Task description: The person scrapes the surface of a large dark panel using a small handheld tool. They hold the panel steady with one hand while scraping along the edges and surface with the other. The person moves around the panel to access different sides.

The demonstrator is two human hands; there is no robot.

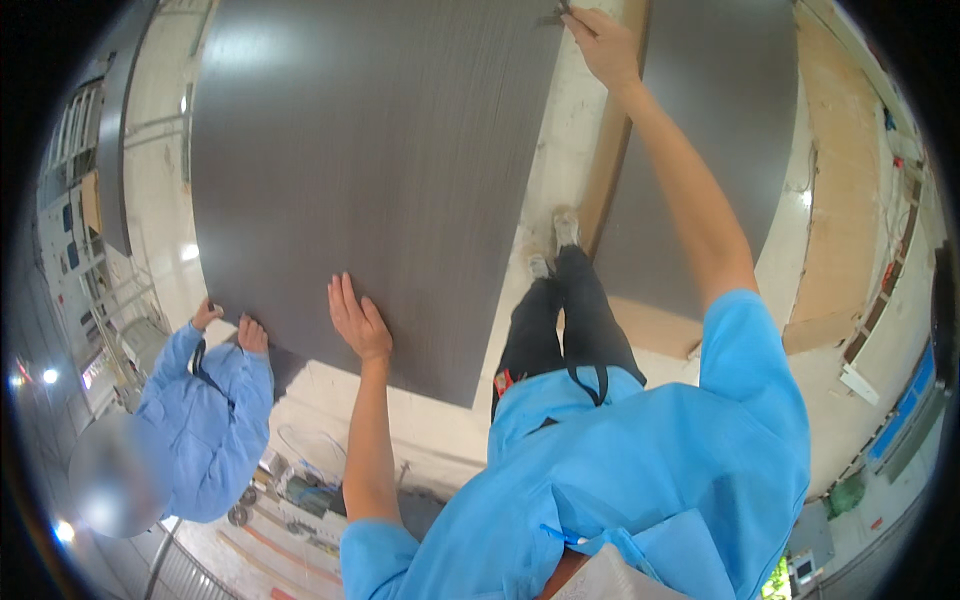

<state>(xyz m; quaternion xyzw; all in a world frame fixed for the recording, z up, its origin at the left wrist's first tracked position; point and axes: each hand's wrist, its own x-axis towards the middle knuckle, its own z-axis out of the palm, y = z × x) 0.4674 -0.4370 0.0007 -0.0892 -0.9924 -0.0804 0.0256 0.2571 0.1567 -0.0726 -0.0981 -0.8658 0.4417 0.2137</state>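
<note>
Partly cut off at top: dark panel (380,200) before you, far end hidden. Your right hand (604,48) pinches small tool (551,18), too indistinct to identify, by panel's right edge. Your left hand (360,318) lies flat on near end. Bare floor (572,130) strip separates it from side panel (720,80).

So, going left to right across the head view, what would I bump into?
Co-worker in light blue, left hand on the big dark panel, left shoe, right hand, tan board.
</note>
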